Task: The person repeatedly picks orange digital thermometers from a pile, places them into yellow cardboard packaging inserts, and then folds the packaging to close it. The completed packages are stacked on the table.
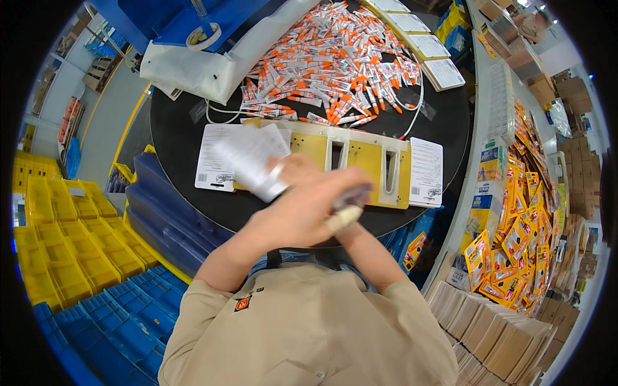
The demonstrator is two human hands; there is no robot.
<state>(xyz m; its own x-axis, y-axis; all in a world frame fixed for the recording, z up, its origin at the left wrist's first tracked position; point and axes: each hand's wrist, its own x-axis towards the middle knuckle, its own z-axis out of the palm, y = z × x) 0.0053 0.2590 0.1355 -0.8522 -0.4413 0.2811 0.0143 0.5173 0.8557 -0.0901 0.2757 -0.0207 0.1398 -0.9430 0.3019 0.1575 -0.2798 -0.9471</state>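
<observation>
My forearms cross over the near edge of a round black table. My left hand (309,209) reaches rightward, its fingers curled and smeared by motion; a cream covering (344,219) shows on one fingertip. Something dark purple by those fingers is too blurred to name. Behind it, partly hidden, my right hand (295,170) extends to the left and grips white printed cards (248,154), tilted and blurred. Below the hands lies a yellow and white slotted fixture (400,170). Printed cards lie at its left end (211,145) and at its right end (426,168).
A heap of small orange-capped tubes (328,61) covers the table's far side, beside a white sheet (187,67) and a tape roll (203,36). Card stacks (444,74) line the far right. Yellow crates (58,238) stand left; orange blister packs (515,238) fill the right bench.
</observation>
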